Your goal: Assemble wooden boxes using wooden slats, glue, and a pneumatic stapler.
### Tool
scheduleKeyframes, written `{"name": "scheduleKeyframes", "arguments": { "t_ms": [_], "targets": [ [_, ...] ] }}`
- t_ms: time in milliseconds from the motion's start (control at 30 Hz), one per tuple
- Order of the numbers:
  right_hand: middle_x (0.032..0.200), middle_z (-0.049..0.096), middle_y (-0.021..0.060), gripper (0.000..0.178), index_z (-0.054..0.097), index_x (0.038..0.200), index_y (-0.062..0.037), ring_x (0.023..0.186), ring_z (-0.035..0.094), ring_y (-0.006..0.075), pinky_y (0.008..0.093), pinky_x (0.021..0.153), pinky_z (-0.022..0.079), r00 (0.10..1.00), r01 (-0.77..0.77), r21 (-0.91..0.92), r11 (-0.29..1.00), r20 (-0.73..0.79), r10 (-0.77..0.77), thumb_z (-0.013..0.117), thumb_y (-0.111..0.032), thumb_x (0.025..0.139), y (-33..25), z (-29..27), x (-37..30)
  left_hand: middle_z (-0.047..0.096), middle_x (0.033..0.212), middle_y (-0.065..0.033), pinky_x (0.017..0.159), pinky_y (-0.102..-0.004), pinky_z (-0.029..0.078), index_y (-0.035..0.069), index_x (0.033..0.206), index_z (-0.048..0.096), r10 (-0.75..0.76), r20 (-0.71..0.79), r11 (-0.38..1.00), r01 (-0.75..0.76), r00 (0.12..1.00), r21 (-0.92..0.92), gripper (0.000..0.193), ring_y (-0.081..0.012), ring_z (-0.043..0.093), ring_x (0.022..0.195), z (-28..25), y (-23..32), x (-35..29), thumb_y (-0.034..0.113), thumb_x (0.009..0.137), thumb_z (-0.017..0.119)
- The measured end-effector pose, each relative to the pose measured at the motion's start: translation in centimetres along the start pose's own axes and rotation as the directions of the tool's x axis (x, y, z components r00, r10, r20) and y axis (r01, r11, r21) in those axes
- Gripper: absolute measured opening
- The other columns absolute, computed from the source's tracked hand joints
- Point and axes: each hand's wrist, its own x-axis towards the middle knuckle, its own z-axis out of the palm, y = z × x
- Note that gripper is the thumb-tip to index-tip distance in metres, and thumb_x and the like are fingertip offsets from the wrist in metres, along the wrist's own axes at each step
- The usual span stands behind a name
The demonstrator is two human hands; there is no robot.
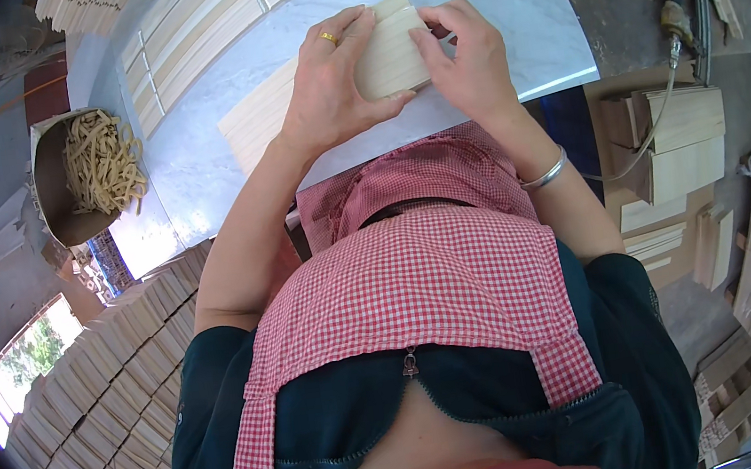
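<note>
Pale, thin wooden slats [394, 54] lie together on the light marbled tabletop in front of me, extending to the lower left under my wrist. My left hand [325, 82], with a gold ring, spans the slats; its fingers reach over the far edge and its thumb lies along the near side. At the right end of the slats is my right hand [473, 55], its fingers curled and its thumb and fingertips against the end. Its palm side is hidden, so a small thing inside it cannot be made out.
More slats [197, 30], crossed by white bands, lie at the far left. An open box of tan strips [101, 164] stands at the table's left edge. Stacked wood [121, 391] fills the lower left. A power tool with a hose [674, 10] and wood blocks [685, 137] are at right.
</note>
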Motion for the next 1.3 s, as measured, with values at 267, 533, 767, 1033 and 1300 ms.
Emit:
{"name": "scheduleKeyframes", "arguments": {
  "t_ms": [267,533,767,1033,1300],
  "targets": [
    [0.093,0.065,0.0073,0.018,0.069,0.104,-0.0011,0.076,0.061,0.0187,0.0283,0.071,0.051,0.996,0.084,-0.049,0.995,-0.017,-0.084,0.069,-0.003,0.085,-0.1,0.2,0.2,0.057,0.137,-0.0170,0.103,-0.0427,0.046,0.002,0.137,0.059,0.063,-0.057,0.997,-0.065,0.996,-0.037,0.087,-0.0337,0.054,0.119,0.0,-0.4,-0.1,0.027,0.060,0.090],
    [0.093,0.064,0.0117,0.022,0.066,0.111,-0.0035,0.078,0.059,0.0277,0.0374,0.073,0.049,0.998,0.027,-0.010,1.000,0.065,-0.026,0.061,-0.012,0.091,0.3,-0.4,-0.5,0.057,0.138,-0.0178,0.102,-0.0446,0.045,0.004,0.138,0.058,0.012,-0.019,1.000,-0.012,1.000,0.012,0.084,-0.0355,0.054,0.119,0.0,0.1,0.2,0.032,0.066,0.088],
    [0.081,0.061,0.0120,0.007,0.064,0.081,-0.0053,0.072,0.059,0.0346,0.0428,0.067,0.048,0.994,0.097,-0.222,0.970,0.076,-0.082,0.062,-0.012,0.083,-0.1,-2.3,-3.8,0.049,0.147,-0.0190,0.111,-0.0433,0.041,0.002,0.147,0.050,-0.070,0.062,0.997,0.069,0.996,0.025,0.083,-0.0358,0.049,0.131,-0.7,0.7,-0.4,0.021,0.073,0.084],
    [0.079,0.062,0.0101,0.012,0.063,0.076,-0.0058,0.068,0.059,0.0321,0.0397,0.066,0.049,0.993,0.119,-0.264,0.957,0.022,-0.117,0.064,-0.015,0.084,-0.4,-3.4,-4.2,0.050,0.147,-0.0197,0.111,-0.0435,0.040,0.002,0.147,0.050,0.010,0.039,0.998,-0.013,0.999,0.069,0.083,-0.0367,0.049,0.131,0.7,-0.3,0.0,0.023,0.074,0.083],
    [0.076,0.061,0.0089,0.011,0.067,0.080,-0.0054,0.069,0.055,0.0258,0.0369,0.067,0.046,0.953,0.276,-0.174,0.945,0.178,-0.246,0.061,-0.012,0.087,0.4,-4.2,-3.4,0.061,0.132,-0.0187,0.104,-0.0452,0.044,0.000,0.135,0.055,0.102,-0.077,0.993,-0.096,0.992,0.075,0.079,-0.0369,0.057,0.117,0.3,1.2,0.5,0.035,0.071,0.085]
  ]
}}
